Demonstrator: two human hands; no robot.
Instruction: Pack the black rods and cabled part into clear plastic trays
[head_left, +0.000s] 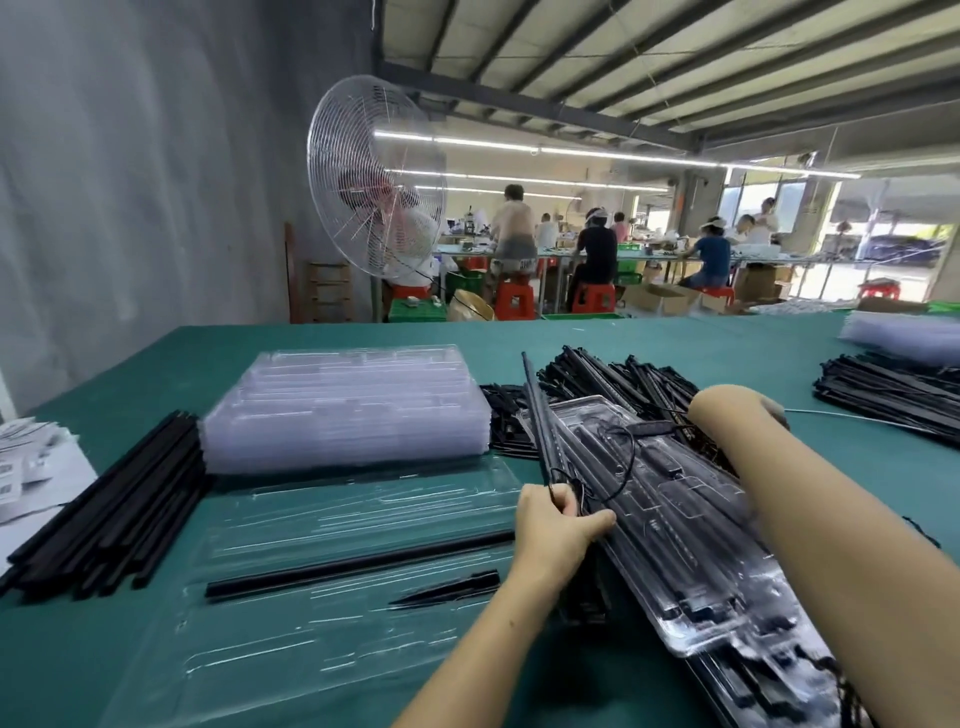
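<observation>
Head camera shows the left hand with its fingers curled around a few black rods and a thin cable loop. It is at the left edge of a filled clear tray that lies on a stack at the right. The right hand is at a pile of black parts behind; the forearm hides its fingers, so I cannot tell its grip. On the green table, an open tray holds a single rod and a black spike, just beside a stack of empty trays.
</observation>
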